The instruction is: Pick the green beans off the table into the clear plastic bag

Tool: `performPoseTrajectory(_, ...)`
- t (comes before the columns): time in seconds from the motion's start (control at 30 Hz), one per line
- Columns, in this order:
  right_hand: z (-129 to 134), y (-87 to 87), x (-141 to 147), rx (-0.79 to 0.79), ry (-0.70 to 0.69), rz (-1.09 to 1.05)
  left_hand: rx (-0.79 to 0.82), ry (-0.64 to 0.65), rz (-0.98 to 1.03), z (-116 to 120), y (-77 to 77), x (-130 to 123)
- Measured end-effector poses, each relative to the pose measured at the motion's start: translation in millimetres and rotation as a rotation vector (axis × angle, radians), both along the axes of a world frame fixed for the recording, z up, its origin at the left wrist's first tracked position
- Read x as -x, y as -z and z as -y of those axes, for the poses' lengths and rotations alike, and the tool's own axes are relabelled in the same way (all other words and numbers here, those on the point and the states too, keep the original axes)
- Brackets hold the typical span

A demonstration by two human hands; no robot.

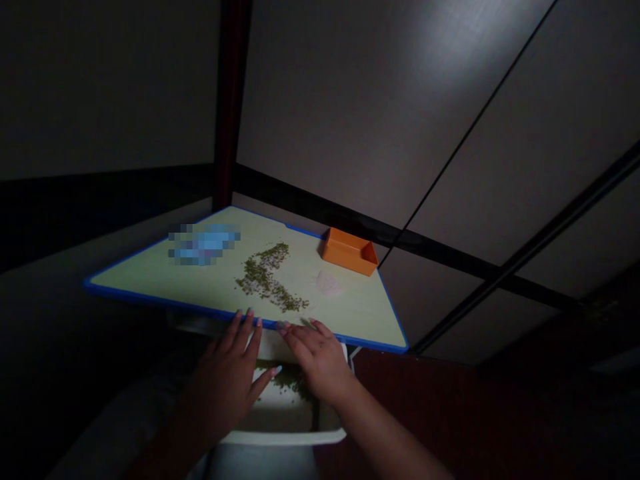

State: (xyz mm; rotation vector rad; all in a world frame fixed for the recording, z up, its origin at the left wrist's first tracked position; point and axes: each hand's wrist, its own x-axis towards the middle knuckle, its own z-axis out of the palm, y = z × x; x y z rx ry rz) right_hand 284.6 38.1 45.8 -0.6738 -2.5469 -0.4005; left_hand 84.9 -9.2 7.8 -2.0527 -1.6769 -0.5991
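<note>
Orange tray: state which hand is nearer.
Right hand, on the board's near edge, below the orange tray; the left hand lies farther off, left along that edge.

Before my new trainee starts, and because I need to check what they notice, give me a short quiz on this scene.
1. Which is nearer the orange tray: the left hand or the right hand?
2. True or false: the green crumbs on the blue-edged board lie inside the tray.
3. What below the board's near edge holds more green crumbs?

Key: 1. The right hand. 2. False. 3. The white container.
</note>
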Motion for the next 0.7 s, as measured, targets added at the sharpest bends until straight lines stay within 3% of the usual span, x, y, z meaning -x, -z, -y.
performPoseTrajectory(0.4, 1.5, 1.7, 5.8, 0.013, 0.048, 0.128, 0.200, 0.006, 0.042, 5.2, -14.5, -1.7)
performPoseTrajectory(0.7, 2.5, -0.1, 6.1, 0.035, 0.105, 0.132, 0.213, 0.026, 0.102, 6.9, -17.9, -1.8)
